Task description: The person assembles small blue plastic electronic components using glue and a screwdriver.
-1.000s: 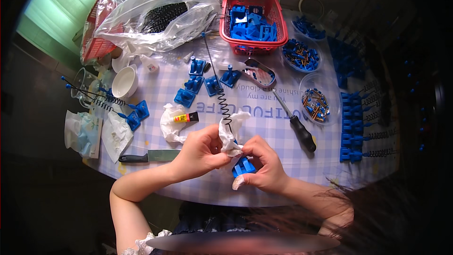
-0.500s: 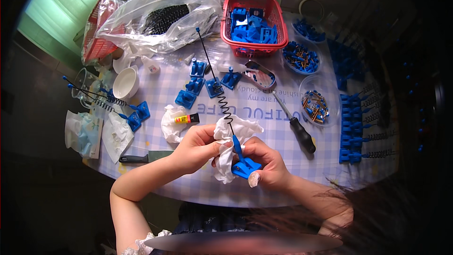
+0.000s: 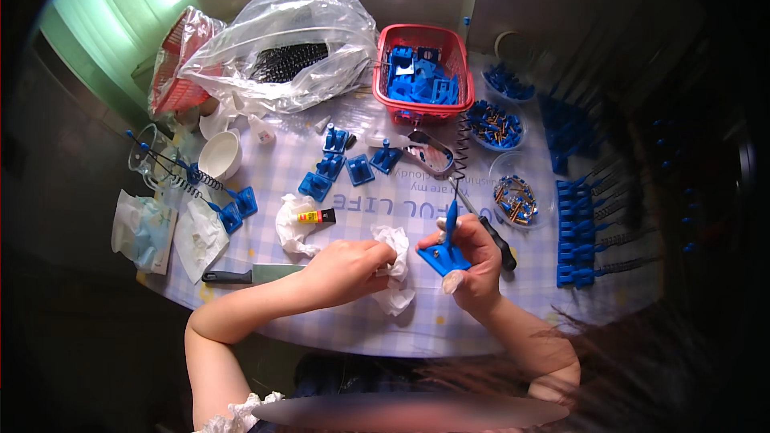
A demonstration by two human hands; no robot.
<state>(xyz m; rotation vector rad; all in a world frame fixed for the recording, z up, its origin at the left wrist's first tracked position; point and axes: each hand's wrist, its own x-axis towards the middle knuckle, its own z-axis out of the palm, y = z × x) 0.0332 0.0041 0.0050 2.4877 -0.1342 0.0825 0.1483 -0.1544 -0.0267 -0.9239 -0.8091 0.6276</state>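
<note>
The fingers of the right hand (image 3: 473,261) were closed around a small blue plastic base (image 3: 443,257) with an upright post, from which a black coiled spring (image 3: 461,144) ran up toward the red basket (image 3: 423,72) near the top centre of the frame; the fingers of the left hand (image 3: 349,271) were bunched tight on a crumpled white tissue (image 3: 395,273). A second earlier the two hands had been pressed together at the lower centre, the tissue wrapped around the blue piece; half a second earlier they were still joined, with the spring leaning to the upper left. By this moment the hands had drawn apart, the blue base had come clear of the tissue just right of centre, and the spring had swung over to the right. That reads, as a judgement, like the wiping of the piece having ended, with the part held free. Around the hands, a small yellow and black glue tube (image 3: 316,216) lay on another tissue left of centre, a knife (image 3: 253,275) sat at the lower left, loose blue bases (image 3: 337,168) were scattered above, a black-handled screwdriver (image 3: 491,233) lay beside the right hand, and finished blue pieces (image 3: 579,232) were lined up at the right
</note>
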